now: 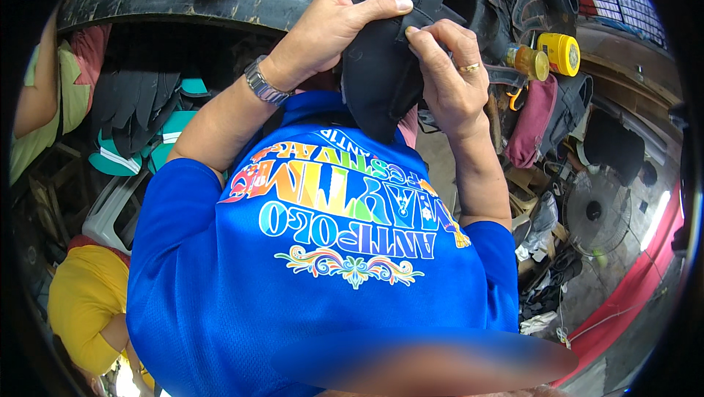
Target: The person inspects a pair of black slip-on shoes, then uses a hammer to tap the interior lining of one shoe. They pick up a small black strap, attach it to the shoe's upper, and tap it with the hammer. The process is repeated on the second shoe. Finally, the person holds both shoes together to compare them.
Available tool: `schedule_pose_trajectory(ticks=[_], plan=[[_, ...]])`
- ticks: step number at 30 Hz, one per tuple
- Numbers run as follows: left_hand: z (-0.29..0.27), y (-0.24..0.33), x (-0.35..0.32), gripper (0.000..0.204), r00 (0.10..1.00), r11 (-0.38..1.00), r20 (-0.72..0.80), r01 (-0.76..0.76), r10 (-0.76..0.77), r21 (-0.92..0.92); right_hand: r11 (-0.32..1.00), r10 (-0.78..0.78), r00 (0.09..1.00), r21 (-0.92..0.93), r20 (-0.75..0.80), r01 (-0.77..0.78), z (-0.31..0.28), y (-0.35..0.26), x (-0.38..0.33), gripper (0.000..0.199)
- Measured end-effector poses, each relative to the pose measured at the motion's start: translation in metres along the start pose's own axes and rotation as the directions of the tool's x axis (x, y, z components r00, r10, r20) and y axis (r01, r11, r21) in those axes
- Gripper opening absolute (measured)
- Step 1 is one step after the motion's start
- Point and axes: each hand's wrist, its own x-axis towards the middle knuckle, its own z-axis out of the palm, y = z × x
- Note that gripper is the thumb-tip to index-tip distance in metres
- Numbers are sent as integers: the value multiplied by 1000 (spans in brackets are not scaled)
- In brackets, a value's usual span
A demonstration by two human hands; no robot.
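Observation:
A black piece that looks like a shoe upper (pixel 375 67), with visible seams, is held up in front of my chest at the top of the view. My left hand (pixel 323 34), with a metal watch on its wrist, grips its left side, thumb lying on top and the fingers partly hidden beneath. On the right side, my right hand (pixel 451 67), wearing a ring, pinches the upper near a seam between thumb and fingertips. Its lower end hangs down over my blue shirt (pixel 330 309).
A dark, worn work surface (pixel 220 1) curves across the top left. At right stand a yellow container (pixel 561 53) and a bottle of amber liquid (pixel 529 62). Dark flat pieces (pixel 136 100) hang at left. A fan (pixel 600 210) and a person in yellow (pixel 88 301) are nearby.

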Motion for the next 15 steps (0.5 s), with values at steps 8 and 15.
schedule_pose_trajectory(ticks=[8, 15], plan=[[1, -2, 2, 29, 999, 999, -33, -12, 14, 42, 1000, -1, 999, -29, 44, 3, -3, -2, 8, 35], [1, -5, -2, 25, 998, 998, -31, -55, 55, -10, 951, 194, 979, 233, 59, -203, -1, -1, 7, 25]])
